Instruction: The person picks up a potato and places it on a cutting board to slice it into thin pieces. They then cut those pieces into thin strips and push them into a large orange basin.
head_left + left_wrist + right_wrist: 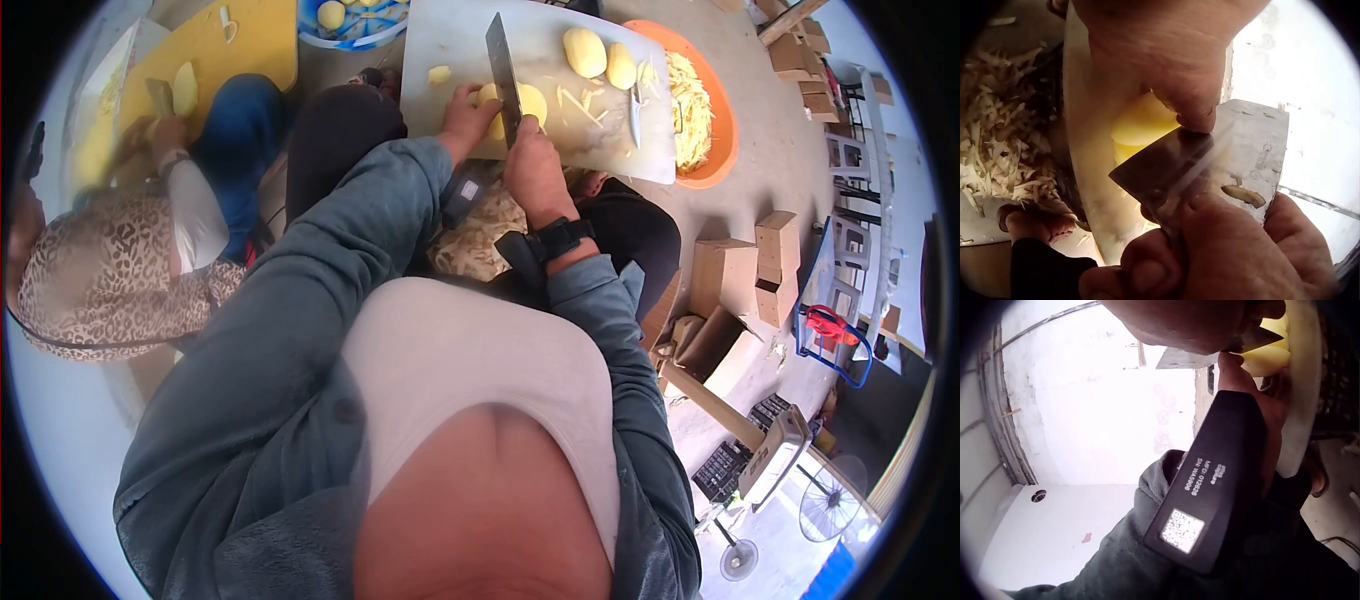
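My right hand [535,170] grips the handle of a broad cleaver [503,75], fingers wrapped round it near the blade. The blade stands on edge at a peeled yellow potato [533,102], which shows on both sides of it in the head view. My left hand [467,122] holds the potato from the left, thumb and fingers bent against it, fingertips close to the blade. In the left wrist view, a small potato sliver [1243,195] sticks to the cleaver's flat side. The cutting board [440,45] lies beneath.
Two whole peeled potatoes [585,52], a small knife [635,115] and cut strips [580,105] lie on the board's right. An orange basin [725,120] of potato strips stands beside it. At left, another person's hand [168,135] works at a yellow board [255,60].
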Demonstrator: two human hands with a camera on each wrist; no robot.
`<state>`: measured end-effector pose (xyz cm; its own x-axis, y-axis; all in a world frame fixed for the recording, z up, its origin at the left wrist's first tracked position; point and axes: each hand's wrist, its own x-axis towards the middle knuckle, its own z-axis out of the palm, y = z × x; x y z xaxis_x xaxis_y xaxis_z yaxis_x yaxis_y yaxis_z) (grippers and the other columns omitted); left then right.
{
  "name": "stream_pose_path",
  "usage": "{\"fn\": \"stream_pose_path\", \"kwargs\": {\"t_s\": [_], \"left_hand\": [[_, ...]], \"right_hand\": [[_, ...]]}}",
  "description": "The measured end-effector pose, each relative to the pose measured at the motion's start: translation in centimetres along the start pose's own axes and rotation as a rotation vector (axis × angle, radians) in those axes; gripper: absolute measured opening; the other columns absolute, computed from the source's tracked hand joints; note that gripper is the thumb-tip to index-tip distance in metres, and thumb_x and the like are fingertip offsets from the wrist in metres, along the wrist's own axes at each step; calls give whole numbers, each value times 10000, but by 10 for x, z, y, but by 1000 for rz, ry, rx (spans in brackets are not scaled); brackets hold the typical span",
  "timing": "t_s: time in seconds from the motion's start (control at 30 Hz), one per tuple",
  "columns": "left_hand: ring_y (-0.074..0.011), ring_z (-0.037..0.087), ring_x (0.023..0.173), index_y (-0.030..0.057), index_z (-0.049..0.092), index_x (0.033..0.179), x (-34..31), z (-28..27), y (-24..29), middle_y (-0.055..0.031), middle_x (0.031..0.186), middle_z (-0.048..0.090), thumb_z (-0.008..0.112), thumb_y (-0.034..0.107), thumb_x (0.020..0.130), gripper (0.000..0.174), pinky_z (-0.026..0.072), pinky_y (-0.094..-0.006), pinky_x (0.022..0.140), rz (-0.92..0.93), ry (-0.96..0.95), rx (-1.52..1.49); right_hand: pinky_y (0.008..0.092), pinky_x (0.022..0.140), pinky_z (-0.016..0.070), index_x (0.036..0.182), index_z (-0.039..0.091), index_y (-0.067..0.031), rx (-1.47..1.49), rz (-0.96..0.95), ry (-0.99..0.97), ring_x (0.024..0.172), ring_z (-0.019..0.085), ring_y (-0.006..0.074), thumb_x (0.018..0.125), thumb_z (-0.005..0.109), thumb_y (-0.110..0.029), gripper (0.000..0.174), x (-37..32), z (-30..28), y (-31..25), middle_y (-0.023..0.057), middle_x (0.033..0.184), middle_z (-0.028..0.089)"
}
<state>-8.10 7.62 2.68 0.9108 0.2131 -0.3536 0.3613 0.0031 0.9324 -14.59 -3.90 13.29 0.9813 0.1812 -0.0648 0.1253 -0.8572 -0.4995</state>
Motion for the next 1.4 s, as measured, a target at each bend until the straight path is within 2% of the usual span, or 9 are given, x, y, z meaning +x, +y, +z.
{"fn": "stream_pose_path", "kwargs": {"t_s": [0.3, 0.43, 0.5, 0.83, 0.9, 1.1, 1.23, 1.3, 1.4], "left_hand": [[-257, 643, 733, 32, 506, 1171, 3, 0, -1, -194, 999, 607, 729, 261, 709, 562, 539, -349, 594, -4, -30, -38], [-199, 615, 794, 85, 451, 1238, 4, 1, -2, -115, 954, 597, 665, 241, 791, 519, 525, -309, 632, -9, -39, 58], [-200, 616, 797, 85, 448, 1238, 7, 2, -6, -116, 956, 598, 666, 239, 790, 522, 526, -309, 633, -15, -41, 48], [-196, 613, 810, 83, 443, 1242, 6, 3, -1, -122, 972, 598, 674, 243, 786, 536, 525, -309, 646, -52, -39, 31], [-193, 611, 808, 80, 441, 1246, 6, 2, -1, -122, 968, 600, 676, 242, 785, 542, 523, -305, 651, -74, -58, -4], [-190, 609, 805, 67, 431, 1264, 7, 3, -6, -127, 980, 596, 677, 228, 788, 559, 515, -292, 658, -17, -37, 57], [-195, 610, 811, 64, 427, 1267, 6, 4, -1, -130, 990, 590, 676, 220, 789, 561, 519, -297, 663, -40, -28, 41], [-197, 610, 817, 65, 426, 1269, 7, 6, -3, -134, 998, 586, 677, 217, 790, 562, 520, -299, 664, -73, -39, 27], [-275, 633, 850, 28, 510, 1175, 18, 7, -21, -195, 1054, 574, 745, 248, 697, 576, 539, -350, 694, -7, 31, -14]], "right_hand": [[518, 766, 467, 970, 424, 52, 37, 29, -44, 868, 579, 480, 787, 498, 33, 198, -3, -4, -1, 316, 924, 580], [516, 766, 469, 978, 426, 53, 30, 42, -52, 869, 581, 478, 786, 496, 33, 204, -2, -5, -1, 319, 916, 580], [526, 693, 480, 933, 410, 66, 14, -57, 32, 776, 593, 483, 812, 474, 22, 143, -1, -2, 2, 317, 774, 592], [496, 771, 484, 991, 443, 59, 37, 46, -54, 873, 595, 464, 760, 523, 48, 245, 9, -3, 2, 304, 903, 600], [525, 697, 479, 937, 415, 75, 64, -18, -5, 793, 588, 489, 811, 473, 14, 152, 6, -2, 4, 330, 778, 585], [525, 693, 480, 930, 409, 62, 40, -24, -25, 786, 589, 488, 811, 478, 15, 145, 3, -2, 7, 320, 759, 587], [527, 694, 479, 931, 405, 62, 37, -8, -25, 783, 588, 490, 813, 477, 13, 146, 5, -1, 4, 321, 763, 588], [502, 785, 476, 1009, 433, 62, 61, 79, -99, 895, 588, 466, 788, 497, 25, 233, 8, -3, 3, 301, 909, 601], [532, 695, 480, 940, 401, 67, 59, -4, -29, 784, 591, 490, 816, 480, 4, 160, 13, 2, 5, 324, 763, 588]]}}
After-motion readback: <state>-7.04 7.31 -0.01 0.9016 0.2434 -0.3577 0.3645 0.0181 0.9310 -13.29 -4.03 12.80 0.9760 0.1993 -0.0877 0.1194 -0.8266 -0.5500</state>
